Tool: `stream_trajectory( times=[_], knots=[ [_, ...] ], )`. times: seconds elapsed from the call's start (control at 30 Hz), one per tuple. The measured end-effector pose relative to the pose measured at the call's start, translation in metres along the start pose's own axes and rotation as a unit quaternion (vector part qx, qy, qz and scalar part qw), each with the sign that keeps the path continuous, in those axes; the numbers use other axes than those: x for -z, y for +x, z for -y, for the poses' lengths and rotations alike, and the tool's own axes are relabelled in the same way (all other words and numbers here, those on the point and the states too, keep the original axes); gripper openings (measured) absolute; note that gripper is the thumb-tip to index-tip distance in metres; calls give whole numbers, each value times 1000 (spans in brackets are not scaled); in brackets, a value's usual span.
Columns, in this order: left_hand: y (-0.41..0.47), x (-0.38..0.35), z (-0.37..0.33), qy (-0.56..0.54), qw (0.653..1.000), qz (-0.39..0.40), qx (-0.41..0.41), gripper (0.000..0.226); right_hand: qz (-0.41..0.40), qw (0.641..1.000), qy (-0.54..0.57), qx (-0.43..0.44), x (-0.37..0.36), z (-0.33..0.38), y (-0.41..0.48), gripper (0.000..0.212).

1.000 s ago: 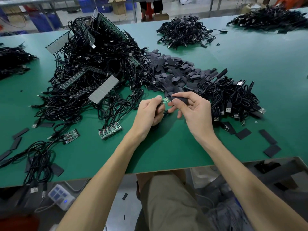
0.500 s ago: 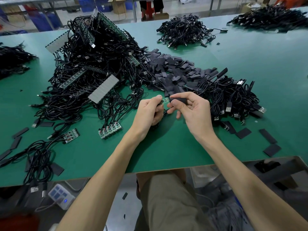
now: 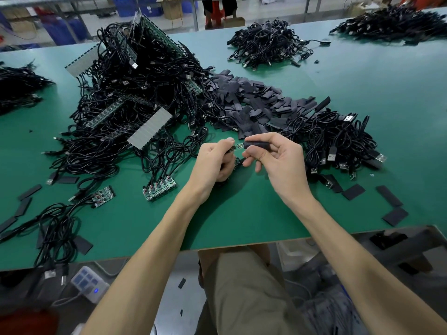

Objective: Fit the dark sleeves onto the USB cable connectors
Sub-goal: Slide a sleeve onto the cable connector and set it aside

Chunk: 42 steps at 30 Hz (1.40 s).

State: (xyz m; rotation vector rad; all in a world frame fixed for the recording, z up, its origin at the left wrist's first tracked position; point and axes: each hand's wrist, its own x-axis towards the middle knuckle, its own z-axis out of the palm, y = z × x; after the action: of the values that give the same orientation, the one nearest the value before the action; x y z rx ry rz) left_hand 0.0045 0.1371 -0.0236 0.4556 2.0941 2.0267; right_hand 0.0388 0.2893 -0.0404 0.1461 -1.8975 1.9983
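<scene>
Six cable heaps (image 3: 145, 93) lie on the green surface (image 3: 242, 226). One sleeve pile (image 3: 254, 105) sits mid-surface, between the largest heap and the heap toward the right edge. Flat loose sleeves (image 3: 389, 195) dot both near corners. Over the near middle, the left grip (image 3: 214, 163), fingers curled, pinches a cable's small board (image 3: 239, 146). The right grip (image 3: 280, 160) pinches one sleeve (image 3: 257, 144) between thumb and forefinger, its mouth at the board's tip.

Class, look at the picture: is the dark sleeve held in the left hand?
No, the right hand pinches the dark sleeve, while the left hand holds the small green board.
</scene>
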Motion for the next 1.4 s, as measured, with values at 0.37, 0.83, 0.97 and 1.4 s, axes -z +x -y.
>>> stream_trajectory(
  times=[0.37, 0.83, 0.97, 1.4],
  knots=[
    [0, 3, 0, -2, 1000, -6, -2, 55, 40, 999, 3, 2, 2, 3, 0, 14],
    [-1, 1, 0, 15, 1000, -1, -19, 57, 54, 998, -14, -3, 2, 1, -1, 15],
    [-1, -1, 1, 22, 999, -2, -25, 63, 74, 997, -18, 3, 1, 1, 0, 18],
    [2, -3, 6, 103, 982, -38, -155, 21, -43, 999, -15, -18, 6, -7, 5, 12]
  ],
)
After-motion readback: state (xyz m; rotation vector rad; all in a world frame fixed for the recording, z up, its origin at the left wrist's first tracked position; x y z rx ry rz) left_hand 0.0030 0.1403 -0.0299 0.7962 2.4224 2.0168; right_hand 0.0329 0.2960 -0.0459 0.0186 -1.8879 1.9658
